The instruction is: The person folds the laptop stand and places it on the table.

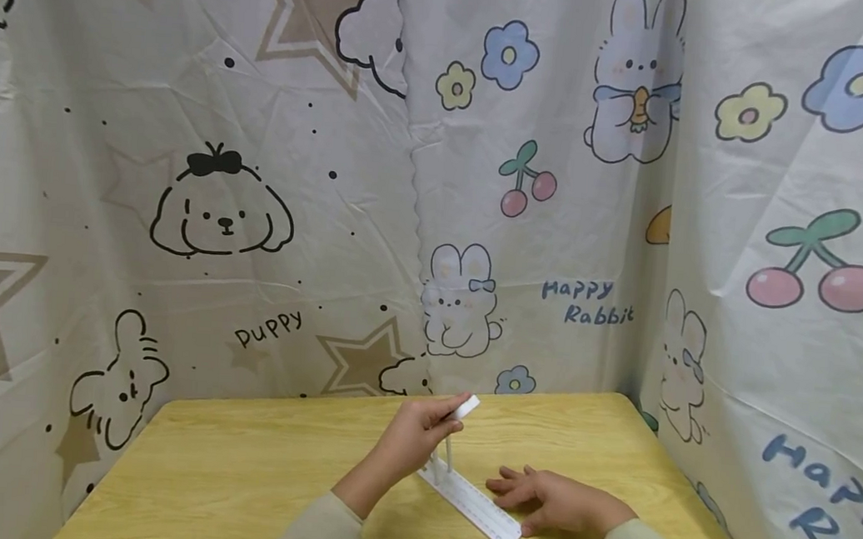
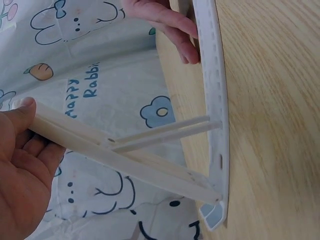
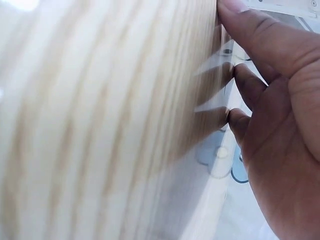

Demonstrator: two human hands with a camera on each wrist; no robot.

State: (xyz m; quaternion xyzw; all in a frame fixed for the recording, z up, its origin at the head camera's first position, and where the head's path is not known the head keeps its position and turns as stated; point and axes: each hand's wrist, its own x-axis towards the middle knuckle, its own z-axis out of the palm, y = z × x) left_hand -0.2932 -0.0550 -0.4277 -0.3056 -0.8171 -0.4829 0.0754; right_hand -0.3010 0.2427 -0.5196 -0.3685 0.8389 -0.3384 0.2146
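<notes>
A white folding stand [image 1: 480, 511] has its long slotted base on the table. Its upper arm [image 2: 125, 167] is raised at an angle from a hinge at one end, with thin struts [image 2: 165, 136] running between arm and base. Thumb and fingers of my left hand [image 1: 416, 431] pinch the raised end of this arm. By the other end of the base is my right hand [image 1: 565, 503], its fingers spread low over the table and its thumb right at the base's edge. A grey-blue pad [image 2: 214, 216] shows at the hinged end.
The wood-grain table [image 1: 252, 474] spreads out around the stand. Behind it and along the right side hangs a pale curtain [image 1: 356, 273] printed with puppies, rabbits, flowers and cherries, close to the table's edges.
</notes>
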